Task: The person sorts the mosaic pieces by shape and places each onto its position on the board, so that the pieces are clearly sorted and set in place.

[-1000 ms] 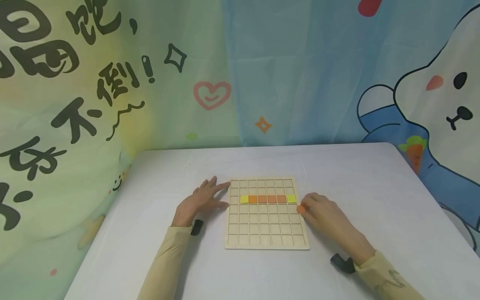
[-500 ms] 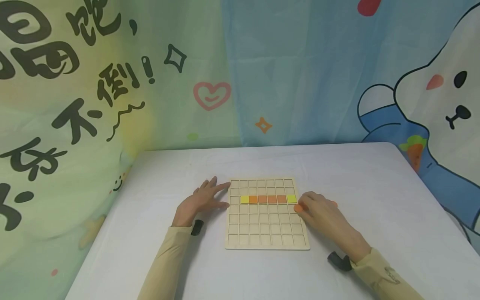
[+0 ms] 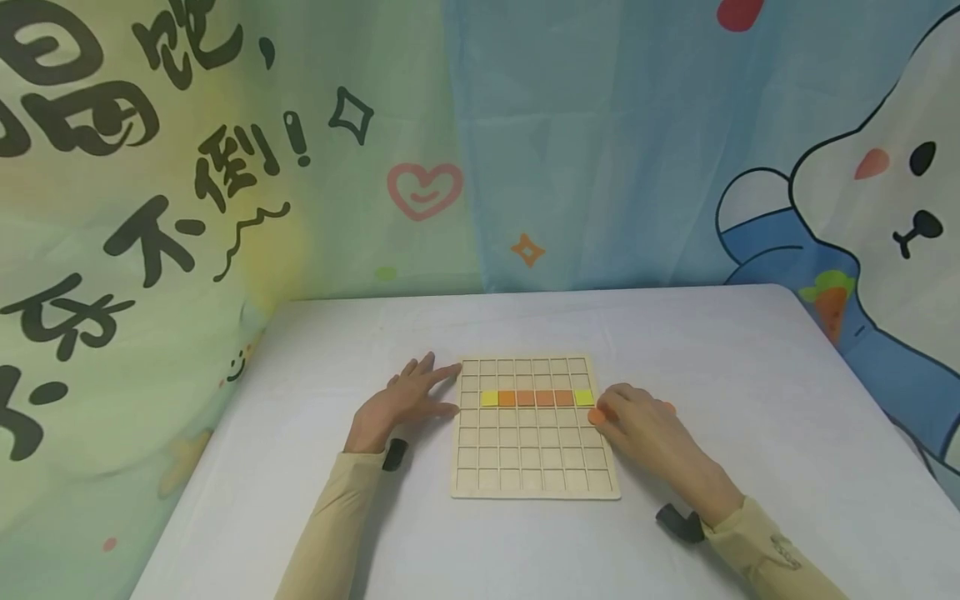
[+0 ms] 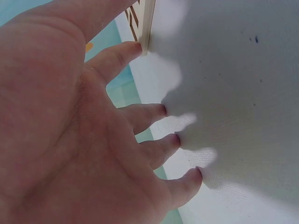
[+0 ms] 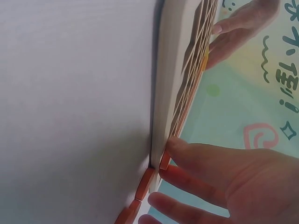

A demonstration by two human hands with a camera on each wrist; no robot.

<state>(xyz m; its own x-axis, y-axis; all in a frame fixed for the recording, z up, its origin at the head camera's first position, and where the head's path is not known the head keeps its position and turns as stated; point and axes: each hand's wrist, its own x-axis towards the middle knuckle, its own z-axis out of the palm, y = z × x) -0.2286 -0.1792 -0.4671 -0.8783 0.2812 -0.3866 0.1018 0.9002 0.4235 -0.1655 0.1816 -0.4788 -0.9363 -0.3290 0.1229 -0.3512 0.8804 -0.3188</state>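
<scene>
- 1 white table (image 3: pixel 360 325) bears a gridded wooden board (image 3: pixel 534 458), flat before me.
- My left hand (image 3: pixel 397 404), fingers straight and spread, touches the board's left edge.
- My right hand (image 3: pixel 648 429) pinches 1 orange piece (image 3: pixel 596 416) at the right edge.
- 6 tiles (image 3: pixel 544 398) sit in 1 row: 4 orange between 2 yellow.
- 2 other orange pieces (image 5: pixel 145 184) show beside my right fingers.

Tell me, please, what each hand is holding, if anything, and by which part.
The right hand pinches an orange piece, apparently by opposite edges, between thumb and forefinger. The left hand holds nothing, though it touches the board.
</scene>
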